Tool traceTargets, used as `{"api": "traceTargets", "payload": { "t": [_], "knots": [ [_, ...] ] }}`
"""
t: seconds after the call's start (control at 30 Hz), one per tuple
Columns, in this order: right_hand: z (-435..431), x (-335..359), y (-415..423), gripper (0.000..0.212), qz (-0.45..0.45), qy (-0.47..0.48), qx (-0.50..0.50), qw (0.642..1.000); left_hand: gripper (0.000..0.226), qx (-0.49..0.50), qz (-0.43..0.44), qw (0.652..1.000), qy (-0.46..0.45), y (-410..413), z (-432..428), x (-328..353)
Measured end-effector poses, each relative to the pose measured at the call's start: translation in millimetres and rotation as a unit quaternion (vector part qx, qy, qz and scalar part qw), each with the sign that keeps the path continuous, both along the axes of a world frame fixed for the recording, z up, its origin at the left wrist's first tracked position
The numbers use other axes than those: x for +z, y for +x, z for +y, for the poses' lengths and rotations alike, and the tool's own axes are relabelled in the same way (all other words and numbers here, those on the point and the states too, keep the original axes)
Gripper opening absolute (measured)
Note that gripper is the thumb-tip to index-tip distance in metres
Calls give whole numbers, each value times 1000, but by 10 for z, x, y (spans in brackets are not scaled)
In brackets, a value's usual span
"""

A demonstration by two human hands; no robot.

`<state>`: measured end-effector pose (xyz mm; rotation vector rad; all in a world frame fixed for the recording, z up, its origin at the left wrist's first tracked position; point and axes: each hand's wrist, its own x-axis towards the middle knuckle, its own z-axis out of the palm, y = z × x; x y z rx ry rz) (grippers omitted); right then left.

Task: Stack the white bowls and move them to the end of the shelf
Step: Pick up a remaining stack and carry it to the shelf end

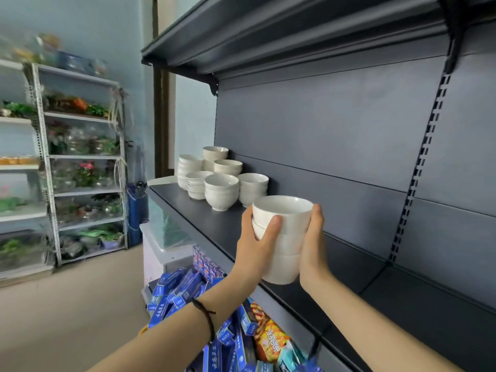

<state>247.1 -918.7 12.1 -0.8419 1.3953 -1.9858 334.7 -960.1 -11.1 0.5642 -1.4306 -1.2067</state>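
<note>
A stack of three white bowls (285,237) is held between both my hands just above the dark shelf board (349,267). My left hand (257,241) grips the stack's left side, thumb curled across the upper bowls. My right hand (313,242) presses against the right side with its fingers around the back. Further along, at the shelf's far left end, stand several other stacks of white bowls (221,178), packed close together.
Another dark shelf (268,28) hangs overhead, and the slotted back panel (418,167) rises behind. Below the shelf lie blue boxes (185,288) and snack packets (271,339). A white rack with plants (83,167) stands across the floor at left.
</note>
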Motion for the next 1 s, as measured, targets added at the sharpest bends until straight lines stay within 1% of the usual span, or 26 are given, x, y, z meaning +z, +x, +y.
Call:
{"api": "traceTargets", "payload": {
  "t": [0.17,0.27,0.43,0.53,0.63,0.7,0.77,0.83,0.93,1.0],
  "knots": [
    [-739,-112,-141,59,8,15,-8,1000,81,-13,-8,1000,16,-115,-741,-93],
    [-1088,-161,-159,61,4,29,-12,1000,78,-31,-4,999,21,-142,-1099,-138],
    [-1515,-212,-170,63,-10,30,-52,998,77,-80,-20,996,17,-218,-1639,-209],
    [-1776,-223,-206,69,-5,40,-100,994,76,-126,-29,991,25,-288,-1967,-248],
    [-2008,-273,-205,79,-19,42,-158,986,75,-178,-47,983,12,-366,-2299,-290],
    [-2137,-294,-211,80,-24,41,-197,979,74,-212,-58,975,1,-417,-2506,-316],
    [-2237,-306,-221,74,-9,43,-215,976,77,-248,-63,967,-11,-461,-2687,-333],
    [-2321,-319,-257,62,13,54,-211,976,81,-278,-68,958,-12,-515,-2851,-365],
    [-2396,-322,-341,57,10,67,-200,977,82,-320,-76,944,-15,-601,-3058,-362],
    [-2444,-294,-370,56,1,77,-201,977,79,-348,-93,933,-16,-663,-3189,-323]
  ]
}}
